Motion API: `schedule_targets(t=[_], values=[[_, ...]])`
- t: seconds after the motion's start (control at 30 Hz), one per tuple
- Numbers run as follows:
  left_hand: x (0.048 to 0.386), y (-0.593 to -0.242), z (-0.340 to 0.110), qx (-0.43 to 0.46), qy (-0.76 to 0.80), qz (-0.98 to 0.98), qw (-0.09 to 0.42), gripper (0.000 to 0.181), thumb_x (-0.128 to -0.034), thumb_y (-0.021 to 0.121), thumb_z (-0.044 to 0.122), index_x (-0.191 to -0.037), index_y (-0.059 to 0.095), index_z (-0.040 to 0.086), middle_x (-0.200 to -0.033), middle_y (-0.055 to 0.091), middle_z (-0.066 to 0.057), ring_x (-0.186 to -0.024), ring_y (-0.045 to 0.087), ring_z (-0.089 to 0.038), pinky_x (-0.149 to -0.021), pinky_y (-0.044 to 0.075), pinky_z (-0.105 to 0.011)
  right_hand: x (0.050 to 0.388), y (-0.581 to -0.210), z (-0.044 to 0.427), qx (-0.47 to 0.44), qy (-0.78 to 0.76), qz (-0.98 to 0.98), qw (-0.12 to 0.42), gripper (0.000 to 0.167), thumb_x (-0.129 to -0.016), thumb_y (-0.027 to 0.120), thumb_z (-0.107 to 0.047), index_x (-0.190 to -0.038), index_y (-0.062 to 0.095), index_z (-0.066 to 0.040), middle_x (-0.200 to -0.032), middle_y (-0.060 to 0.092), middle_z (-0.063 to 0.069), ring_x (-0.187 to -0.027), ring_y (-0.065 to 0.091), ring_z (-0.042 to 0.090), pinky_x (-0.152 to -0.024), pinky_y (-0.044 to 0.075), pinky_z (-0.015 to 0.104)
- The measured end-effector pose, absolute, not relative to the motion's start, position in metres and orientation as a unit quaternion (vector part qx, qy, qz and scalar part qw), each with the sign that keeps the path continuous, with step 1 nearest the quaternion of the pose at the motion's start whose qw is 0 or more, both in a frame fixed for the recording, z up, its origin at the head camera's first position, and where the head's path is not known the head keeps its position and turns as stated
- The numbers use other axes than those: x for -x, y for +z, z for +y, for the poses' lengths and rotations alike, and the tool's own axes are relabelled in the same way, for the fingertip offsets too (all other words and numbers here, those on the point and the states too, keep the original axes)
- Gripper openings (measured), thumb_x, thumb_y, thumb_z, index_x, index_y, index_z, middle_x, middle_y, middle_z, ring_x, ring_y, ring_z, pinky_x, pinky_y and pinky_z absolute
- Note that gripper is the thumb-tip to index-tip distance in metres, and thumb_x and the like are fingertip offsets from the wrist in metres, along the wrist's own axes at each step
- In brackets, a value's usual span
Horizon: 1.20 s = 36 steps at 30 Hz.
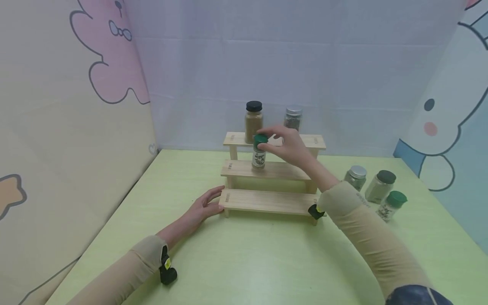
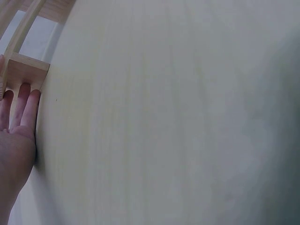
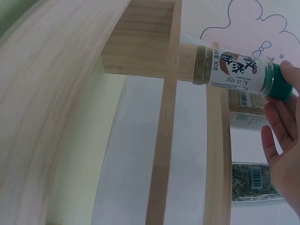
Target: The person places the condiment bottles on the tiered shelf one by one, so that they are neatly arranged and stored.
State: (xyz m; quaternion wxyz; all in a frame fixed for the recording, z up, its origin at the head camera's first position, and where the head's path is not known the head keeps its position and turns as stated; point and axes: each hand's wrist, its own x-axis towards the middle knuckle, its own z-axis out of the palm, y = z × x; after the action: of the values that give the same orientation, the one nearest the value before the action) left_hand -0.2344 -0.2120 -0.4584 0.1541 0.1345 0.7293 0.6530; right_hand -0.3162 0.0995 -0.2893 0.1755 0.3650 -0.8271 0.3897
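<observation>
A small spice jar [image 1: 259, 156] with a green cap and a printed label stands upright over the middle step of a three-step wooden rack [image 1: 267, 201], left of centre. My right hand [image 1: 287, 145] pinches its green cap between thumb and fingers; in the right wrist view the jar's base [image 3: 200, 65] is at the step's edge, and contact is hard to tell. At the lower step's left end, my left hand [image 1: 202, 207] touches the rack with nearly straight fingers. The left wrist view has its fingertips [image 2: 33, 96] against a wooden leg [image 2: 29, 70].
On the top step stand a black-lidded jar of brown powder [image 1: 253, 125] and a silver-lidded jar [image 1: 293, 117]. Right of the rack, a silver-lidded jar [image 1: 355, 178], a dark-lidded jar [image 1: 379, 187] and a green-capped jar [image 1: 389, 207] stand on the light green table [image 1: 244, 262].
</observation>
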Motion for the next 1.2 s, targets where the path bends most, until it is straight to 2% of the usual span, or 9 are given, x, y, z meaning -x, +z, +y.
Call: schedule_targets(t=[0.47,0.7,0.97,1.2], values=[[0.233,-0.456,-0.212,-0.128,0.651,0.732,0.157,0.066,-0.0968,0.061,0.017,-0.154,0.03,0.028,-0.162,0.029,-0.006,-0.134,0.053,-0.026,-0.111,0.043,-0.042,0.32,-0.31,0.085,-0.319,0.434,-0.828,0.154,0.039,-0.087,0.076,-0.027,-0.124,0.069,-0.016,-0.12,0.071,0.004,-0.103,0.065,0.019,-0.092,0.053,0.039],[0.234,-0.455,-0.212,-0.128,0.655,0.728,0.159,0.066,-0.0968,0.061,0.017,-0.154,0.03,0.028,-0.162,0.029,-0.005,-0.133,0.054,-0.024,-0.11,0.043,-0.04,0.319,-0.317,0.078,-0.296,0.455,-0.82,0.179,0.038,-0.086,0.077,-0.028,-0.121,0.07,-0.015,-0.111,0.072,0.005,-0.099,0.065,0.018,-0.088,0.055,0.037],[0.233,-0.455,-0.212,-0.129,0.649,0.732,0.161,0.067,-0.0969,0.062,0.019,-0.154,0.029,0.029,-0.163,0.027,-0.005,-0.135,0.052,-0.026,-0.112,0.041,-0.044,0.315,-0.321,0.074,-0.283,0.476,-0.811,0.189,0.038,-0.085,0.079,-0.024,-0.119,0.069,-0.011,-0.11,0.072,0.009,-0.099,0.064,0.022,-0.087,0.056,0.037],[0.233,-0.456,-0.212,-0.132,0.652,0.73,0.159,0.067,-0.0972,0.061,0.017,-0.155,0.029,0.027,-0.163,0.027,-0.007,-0.133,0.054,-0.025,-0.11,0.043,-0.041,0.313,-0.323,0.072,-0.281,0.477,-0.807,0.205,0.037,-0.085,0.079,-0.023,-0.118,0.07,-0.009,-0.107,0.072,0.01,-0.098,0.065,0.022,-0.087,0.056,0.038]])
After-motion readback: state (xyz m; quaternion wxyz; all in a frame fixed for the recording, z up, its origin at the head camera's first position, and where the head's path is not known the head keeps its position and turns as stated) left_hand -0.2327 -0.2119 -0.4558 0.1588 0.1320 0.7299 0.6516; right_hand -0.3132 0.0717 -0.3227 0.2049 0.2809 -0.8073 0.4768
